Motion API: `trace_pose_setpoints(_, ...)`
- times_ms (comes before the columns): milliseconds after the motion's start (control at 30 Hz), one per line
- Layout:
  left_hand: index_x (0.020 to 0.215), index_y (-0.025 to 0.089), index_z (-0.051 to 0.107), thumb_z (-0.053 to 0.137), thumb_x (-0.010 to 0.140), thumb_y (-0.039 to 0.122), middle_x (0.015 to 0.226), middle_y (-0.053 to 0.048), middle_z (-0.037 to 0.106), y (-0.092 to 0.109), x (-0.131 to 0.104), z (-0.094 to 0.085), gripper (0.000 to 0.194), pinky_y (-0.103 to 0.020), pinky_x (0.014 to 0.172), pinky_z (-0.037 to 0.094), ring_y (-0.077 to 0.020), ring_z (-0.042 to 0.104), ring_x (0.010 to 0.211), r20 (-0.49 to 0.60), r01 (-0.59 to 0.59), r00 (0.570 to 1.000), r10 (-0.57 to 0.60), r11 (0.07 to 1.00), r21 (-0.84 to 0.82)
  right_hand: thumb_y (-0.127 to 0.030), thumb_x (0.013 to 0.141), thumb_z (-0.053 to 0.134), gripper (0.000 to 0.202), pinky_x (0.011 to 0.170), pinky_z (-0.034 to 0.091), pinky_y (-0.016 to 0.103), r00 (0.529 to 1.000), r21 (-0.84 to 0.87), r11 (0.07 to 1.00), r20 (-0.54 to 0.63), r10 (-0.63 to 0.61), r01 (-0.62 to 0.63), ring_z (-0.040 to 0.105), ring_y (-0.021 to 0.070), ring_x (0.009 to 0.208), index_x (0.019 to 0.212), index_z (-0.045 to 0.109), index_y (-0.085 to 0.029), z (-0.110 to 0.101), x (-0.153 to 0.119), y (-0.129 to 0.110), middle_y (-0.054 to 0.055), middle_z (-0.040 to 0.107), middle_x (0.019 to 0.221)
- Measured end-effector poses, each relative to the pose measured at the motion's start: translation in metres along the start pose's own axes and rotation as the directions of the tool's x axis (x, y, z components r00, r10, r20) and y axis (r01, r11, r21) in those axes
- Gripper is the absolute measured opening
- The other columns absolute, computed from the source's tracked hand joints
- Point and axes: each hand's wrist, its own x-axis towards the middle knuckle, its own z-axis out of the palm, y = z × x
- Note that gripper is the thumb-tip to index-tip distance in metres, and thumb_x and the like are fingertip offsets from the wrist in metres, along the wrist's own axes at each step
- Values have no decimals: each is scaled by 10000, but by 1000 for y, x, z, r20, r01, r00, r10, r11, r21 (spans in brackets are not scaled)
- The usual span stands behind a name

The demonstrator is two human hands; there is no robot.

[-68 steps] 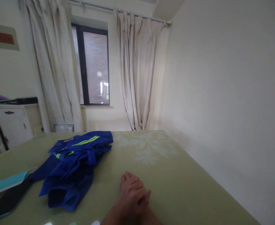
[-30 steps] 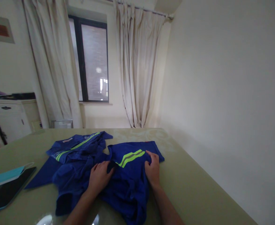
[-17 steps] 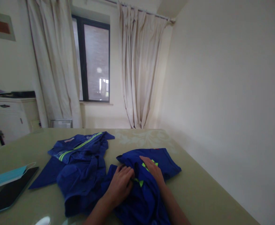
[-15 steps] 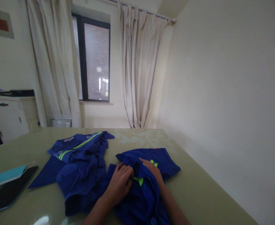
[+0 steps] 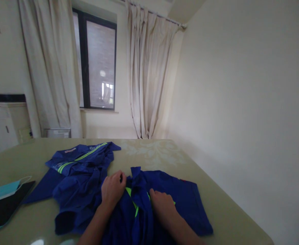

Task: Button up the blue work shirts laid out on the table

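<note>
A blue work shirt (image 5: 131, 221) with yellow-green stripes lies bunched on the table in front of me. My left hand (image 5: 113, 188) is closed on its cloth, left of the collar. On the other side, my right hand (image 5: 165, 207) grips the shirt with fingers curled into the fabric. One sleeve (image 5: 187, 204) spreads out flat beyond my right hand. To the left, a second blue work garment (image 5: 85, 160) with similar stripes and a label lies crumpled. My fingertips are partly hidden by the hands and cloth.
On the left of the greenish table (image 5: 159, 156), a light blue face mask (image 5: 2, 193) rests on a dark flat tablet-like device (image 5: 9, 206). A white cabinet (image 5: 1, 124) stands behind. Curtains (image 5: 149, 75) flank the window (image 5: 100, 64), and a wall (image 5: 241, 102) runs along the right.
My hands have moved apart, the left one slightly up and left, the right one lower. The shirt's collar now stands up between them and its sleeve has spread to the right. The view has turned slightly right.
</note>
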Motion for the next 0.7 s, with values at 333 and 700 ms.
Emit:
trace_pose_setpoints(333,1206,258,656,567,835,173,1339,-69,642,17,-17,-6,391,-420,1078,355,-272,541,1232,73,-569,791,608,774,-276,-403,867,707,604,1081,391,415,978,251,968,-202,40,13,515,317,1303,1397,552,-159,-24,44,62,177,561,1406)
trace_pose_setpoints(700,1418,328,509,594,872,219,1403,-65,631,30,-23,12,563,-336,978,502,-250,659,1164,155,-454,805,573,762,-462,-265,993,397,232,934,483,368,797,380,913,-593,116,150,618,254,1001,1031,620,-212,-20,57,67,106,661,1039)
